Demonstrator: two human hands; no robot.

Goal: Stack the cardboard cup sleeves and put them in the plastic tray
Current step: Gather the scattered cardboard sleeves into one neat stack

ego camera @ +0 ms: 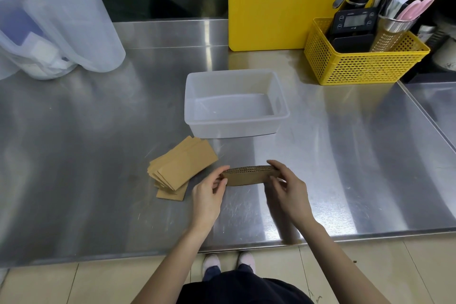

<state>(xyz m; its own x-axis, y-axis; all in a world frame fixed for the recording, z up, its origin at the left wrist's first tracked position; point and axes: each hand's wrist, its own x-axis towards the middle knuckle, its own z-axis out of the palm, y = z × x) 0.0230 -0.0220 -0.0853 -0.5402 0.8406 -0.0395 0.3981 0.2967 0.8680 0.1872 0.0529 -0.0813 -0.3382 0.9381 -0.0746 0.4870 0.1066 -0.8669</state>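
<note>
A stack of brown cardboard cup sleeves (248, 175) stands on its long edge on the steel table, held between both hands. My left hand (209, 195) grips its left end and my right hand (286, 190) grips its right end. To the left lies a loose, fanned pile of more sleeves (181, 166), flat on the table. The translucent plastic tray (281, 103) sits just beyond the hands, with nothing in it.
A yellow basket (357, 66) with a scale and utensil holder stands at the back right before a yellow board (271, 2). Translucent plastic jugs (74, 20) stand at the back left. The table's front edge (222, 249) runs close to my body.
</note>
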